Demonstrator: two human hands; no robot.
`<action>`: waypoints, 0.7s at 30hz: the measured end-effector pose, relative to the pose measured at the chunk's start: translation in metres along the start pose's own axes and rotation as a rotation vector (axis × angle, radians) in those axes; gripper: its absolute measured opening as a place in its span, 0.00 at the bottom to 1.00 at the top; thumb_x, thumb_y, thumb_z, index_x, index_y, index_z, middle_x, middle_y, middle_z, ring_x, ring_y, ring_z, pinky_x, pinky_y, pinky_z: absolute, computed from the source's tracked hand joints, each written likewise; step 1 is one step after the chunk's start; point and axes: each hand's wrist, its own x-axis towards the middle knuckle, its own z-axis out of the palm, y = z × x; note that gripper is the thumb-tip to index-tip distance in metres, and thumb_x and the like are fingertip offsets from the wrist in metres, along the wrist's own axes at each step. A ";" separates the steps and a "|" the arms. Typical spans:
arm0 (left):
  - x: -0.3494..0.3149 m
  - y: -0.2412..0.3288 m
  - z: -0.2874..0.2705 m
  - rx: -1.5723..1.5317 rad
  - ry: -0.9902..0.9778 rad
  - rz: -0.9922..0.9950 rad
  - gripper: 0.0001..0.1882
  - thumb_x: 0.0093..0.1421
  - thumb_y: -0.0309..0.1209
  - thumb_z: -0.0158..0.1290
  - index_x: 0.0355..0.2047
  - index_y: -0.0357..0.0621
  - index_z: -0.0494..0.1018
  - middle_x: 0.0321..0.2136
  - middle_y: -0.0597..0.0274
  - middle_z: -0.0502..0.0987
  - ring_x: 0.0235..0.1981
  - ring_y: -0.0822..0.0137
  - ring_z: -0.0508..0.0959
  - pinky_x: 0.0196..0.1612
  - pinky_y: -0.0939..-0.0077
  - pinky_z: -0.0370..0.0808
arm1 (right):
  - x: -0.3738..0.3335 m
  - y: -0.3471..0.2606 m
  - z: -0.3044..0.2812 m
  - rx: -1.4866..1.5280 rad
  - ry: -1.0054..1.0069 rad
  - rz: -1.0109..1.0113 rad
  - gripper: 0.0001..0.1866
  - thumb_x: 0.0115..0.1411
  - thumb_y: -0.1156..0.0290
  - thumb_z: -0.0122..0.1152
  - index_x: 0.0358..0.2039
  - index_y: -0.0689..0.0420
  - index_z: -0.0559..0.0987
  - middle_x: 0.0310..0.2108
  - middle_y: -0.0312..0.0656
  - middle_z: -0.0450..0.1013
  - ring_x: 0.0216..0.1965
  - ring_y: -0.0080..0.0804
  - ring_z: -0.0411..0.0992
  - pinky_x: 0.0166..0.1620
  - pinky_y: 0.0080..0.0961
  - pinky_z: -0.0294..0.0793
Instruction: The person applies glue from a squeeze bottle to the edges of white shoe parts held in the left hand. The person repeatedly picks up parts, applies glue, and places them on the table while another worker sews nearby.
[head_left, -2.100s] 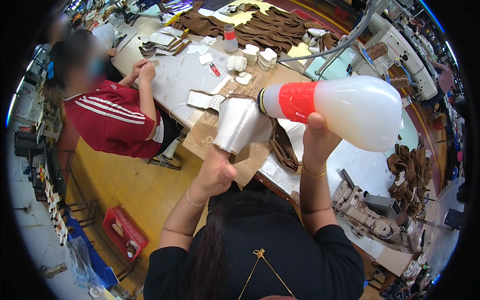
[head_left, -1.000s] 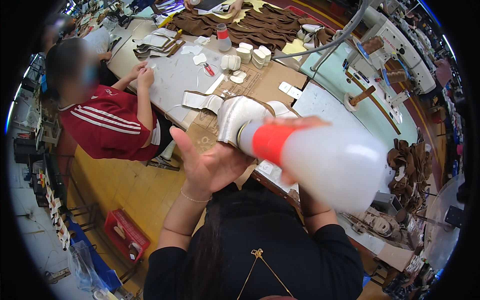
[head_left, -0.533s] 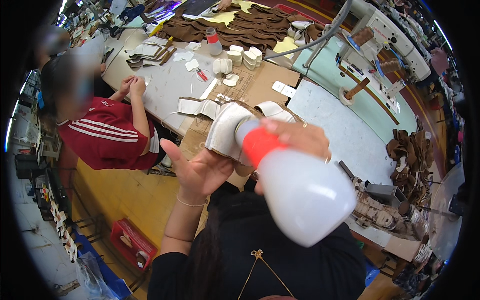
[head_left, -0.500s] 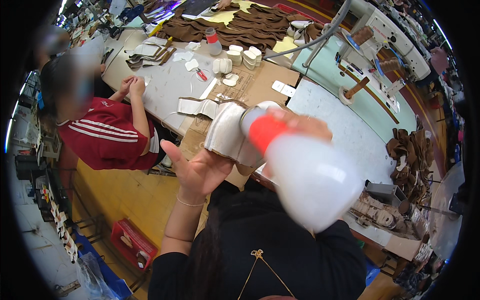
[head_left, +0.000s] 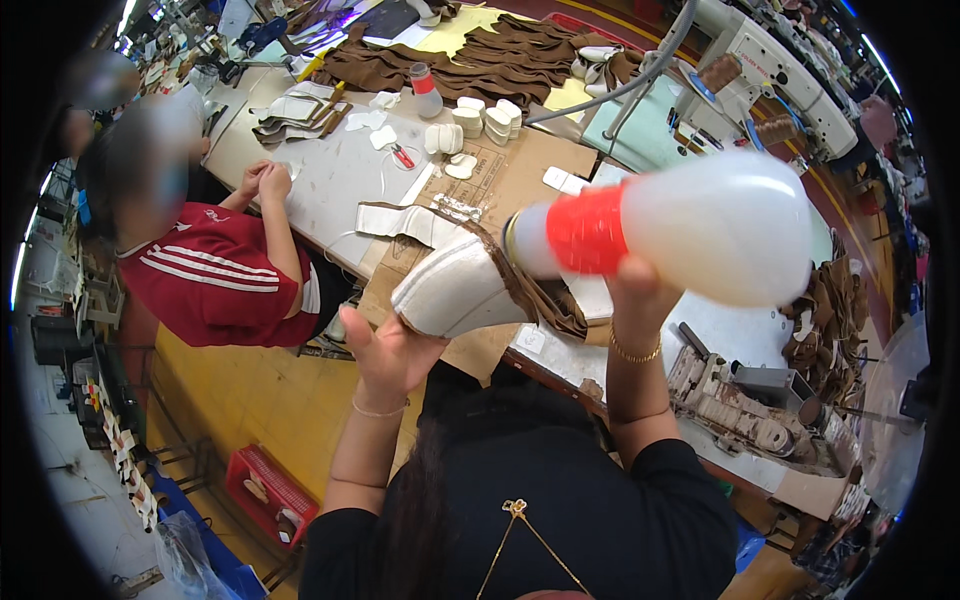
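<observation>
White workpiece (head_left: 455, 287) lies on left hand (head_left: 392, 355), thumb spread, fingers partly hidden; right hand (head_left: 642, 292) clasps bottle (head_left: 715, 230). Likely application step; next requires steadiness.

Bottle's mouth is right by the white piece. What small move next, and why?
I'd probably ease the bottle slightly along the white piece's brown edge: the right hand grips the bottle nearly sideways with its mouth at that edge, and the left hand seems to support the piece from beneath. Whether they touch isn't clear.
</observation>
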 end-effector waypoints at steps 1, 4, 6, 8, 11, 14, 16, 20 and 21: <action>0.000 0.002 0.001 -0.032 -0.082 0.013 0.62 0.38 0.78 0.31 0.60 0.36 0.46 0.60 0.53 0.50 0.61 0.58 0.51 0.61 0.57 0.47 | 0.000 0.002 -0.002 -0.052 -0.025 -0.014 0.21 0.40 0.61 0.72 0.33 0.57 0.78 0.33 0.36 0.75 0.34 0.26 0.72 0.39 0.24 0.72; 0.001 0.024 0.012 -0.072 -0.312 0.046 0.60 0.40 0.76 0.34 0.60 0.38 0.46 0.61 0.52 0.48 0.61 0.55 0.51 0.61 0.55 0.47 | 0.008 0.002 -0.011 -0.344 -0.099 -0.004 0.21 0.42 0.58 0.71 0.33 0.57 0.78 0.34 0.37 0.75 0.34 0.26 0.73 0.38 0.25 0.72; 0.004 0.038 0.027 -0.186 -0.267 0.067 0.58 0.42 0.74 0.35 0.60 0.39 0.45 0.61 0.52 0.48 0.61 0.55 0.51 0.61 0.55 0.47 | 0.012 0.004 -0.027 -0.641 -0.068 0.077 0.24 0.42 0.54 0.69 0.35 0.57 0.76 0.39 0.39 0.73 0.38 0.30 0.71 0.38 0.27 0.72; 0.005 0.035 0.020 -0.404 -0.207 0.047 0.54 0.46 0.71 0.36 0.60 0.39 0.45 0.61 0.52 0.49 0.61 0.54 0.52 0.61 0.55 0.47 | 0.008 0.014 -0.033 -0.401 0.099 -0.078 0.36 0.43 0.48 0.66 0.43 0.63 0.67 0.40 0.46 0.69 0.37 0.36 0.72 0.41 0.31 0.74; 0.003 0.022 0.010 -0.265 -0.144 -0.033 0.44 0.54 0.63 0.37 0.60 0.42 0.46 0.60 0.54 0.51 0.61 0.58 0.53 0.60 0.60 0.49 | 0.000 0.005 -0.023 -0.235 0.147 -0.138 0.43 0.42 0.43 0.63 0.47 0.67 0.62 0.42 0.49 0.65 0.38 0.40 0.72 0.43 0.34 0.75; -0.001 0.007 0.012 -0.209 -0.038 0.035 0.46 0.52 0.63 0.40 0.60 0.41 0.47 0.59 0.53 0.53 0.61 0.56 0.52 0.60 0.57 0.49 | -0.009 0.003 -0.011 -0.264 0.005 -0.165 0.45 0.41 0.42 0.64 0.47 0.68 0.61 0.43 0.48 0.64 0.39 0.42 0.72 0.42 0.35 0.75; -0.002 0.002 0.016 -0.009 -0.049 0.073 0.44 0.54 0.62 0.39 0.60 0.41 0.47 0.59 0.53 0.52 0.61 0.57 0.52 0.60 0.57 0.49 | -0.012 0.007 0.003 -0.313 -0.072 -0.155 0.44 0.41 0.43 0.65 0.47 0.66 0.61 0.44 0.48 0.63 0.40 0.42 0.71 0.44 0.36 0.74; -0.005 0.002 0.010 0.166 -0.057 0.130 0.43 0.55 0.61 0.37 0.60 0.41 0.47 0.60 0.54 0.51 0.61 0.58 0.52 0.60 0.58 0.49 | -0.017 0.012 -0.001 -0.505 -0.423 -0.151 0.42 0.41 0.45 0.66 0.48 0.61 0.63 0.44 0.45 0.65 0.45 0.38 0.68 0.50 0.38 0.68; -0.006 0.000 0.007 0.159 -0.069 0.112 0.43 0.55 0.61 0.36 0.60 0.41 0.46 0.60 0.54 0.52 0.61 0.58 0.52 0.61 0.59 0.49 | -0.016 0.011 -0.003 -0.535 -0.448 -0.154 0.41 0.41 0.46 0.67 0.47 0.61 0.64 0.43 0.44 0.66 0.44 0.38 0.68 0.50 0.39 0.68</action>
